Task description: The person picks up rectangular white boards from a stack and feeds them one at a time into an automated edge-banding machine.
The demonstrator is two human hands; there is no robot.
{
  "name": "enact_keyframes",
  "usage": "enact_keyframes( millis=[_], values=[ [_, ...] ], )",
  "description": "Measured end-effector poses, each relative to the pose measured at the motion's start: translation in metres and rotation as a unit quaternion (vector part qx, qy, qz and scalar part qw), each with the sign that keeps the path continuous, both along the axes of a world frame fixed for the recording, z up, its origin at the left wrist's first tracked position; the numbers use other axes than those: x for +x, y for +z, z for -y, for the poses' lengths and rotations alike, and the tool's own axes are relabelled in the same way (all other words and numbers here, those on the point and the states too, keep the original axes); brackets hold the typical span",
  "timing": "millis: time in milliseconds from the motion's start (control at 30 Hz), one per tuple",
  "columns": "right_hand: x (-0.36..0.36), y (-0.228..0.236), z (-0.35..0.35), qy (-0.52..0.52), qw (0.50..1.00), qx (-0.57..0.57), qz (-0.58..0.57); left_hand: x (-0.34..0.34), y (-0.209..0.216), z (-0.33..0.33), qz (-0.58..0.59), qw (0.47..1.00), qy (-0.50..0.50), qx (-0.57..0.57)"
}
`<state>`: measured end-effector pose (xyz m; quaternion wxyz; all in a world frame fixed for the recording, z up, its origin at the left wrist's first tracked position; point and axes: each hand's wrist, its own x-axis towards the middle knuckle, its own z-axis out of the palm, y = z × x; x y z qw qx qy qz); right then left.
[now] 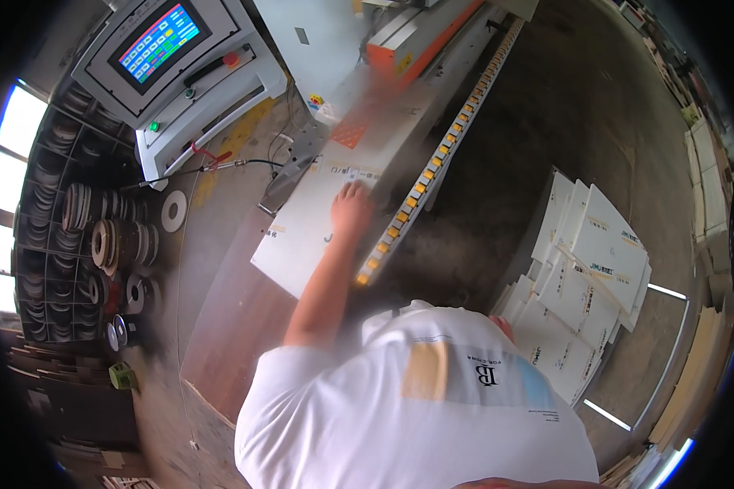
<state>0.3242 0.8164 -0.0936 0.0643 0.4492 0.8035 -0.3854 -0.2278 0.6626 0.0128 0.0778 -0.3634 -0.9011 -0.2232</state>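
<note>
My left arm reaches forward, and my left hand (351,213) rests palm down on a white board (295,244), fingers extended over its film-covered, printed surface. The board lies flat along the machine bed, with its near corner over a brown wooden surface (236,334). To the right of the hand runs a rail with a row of yellow rollers (420,188). Only a small patch of skin from my right hand or forearm (502,328) shows past the white shirt; its fingers are hidden.
A control console (159,49) with a lit touchscreen stands at the far left. Beyond the board is an orange machine beam (432,49). Stacked white panels (587,277) lie to the right. Racked rolls of edging (110,244) line the left side, with a white ring (174,212) nearby.
</note>
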Motion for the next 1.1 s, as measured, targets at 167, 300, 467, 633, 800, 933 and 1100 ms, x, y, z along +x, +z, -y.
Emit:
enact_keyframes(
  millis=[167, 300, 467, 633, 800, 933, 1100],
  values=[
    [0.002, -0.028, -0.019, -0.073, 0.995, -0.065, -0.007, 0.054, 0.007, 0.092, 0.013, 0.999, 0.036, -0.026],
    [0.022, -0.061, -0.025, -0.105, 0.993, -0.053, 0.013, 0.068, 0.011, 0.13, 0.009, 0.998, 0.048, -0.042],
    [0.028, -0.055, -0.03, -0.105, 0.991, -0.077, -0.01, 0.05, 0.004, 0.101, 0.014, 0.998, 0.04, -0.042],
    [0.007, -0.022, -0.023, -0.108, 0.994, 0.008, -0.029, 0.028, 0.005, 0.057, -0.003, 0.999, 0.023, -0.038],
    [-0.005, -0.02, -0.005, -0.147, 0.983, -0.085, -0.073, -0.004, 0.0, 0.031, -0.002, 1.0, 0.002, -0.017],
    [-0.01, -0.039, -0.011, -0.204, 0.97, -0.133, -0.003, -0.033, 0.008, 0.003, 0.048, 0.998, -0.029, 0.038],
    [-0.003, -0.055, -0.022, -0.203, 0.968, -0.133, -0.071, 0.017, 0.02, -0.052, 0.204, 0.974, -0.072, 0.07]
  ],
)
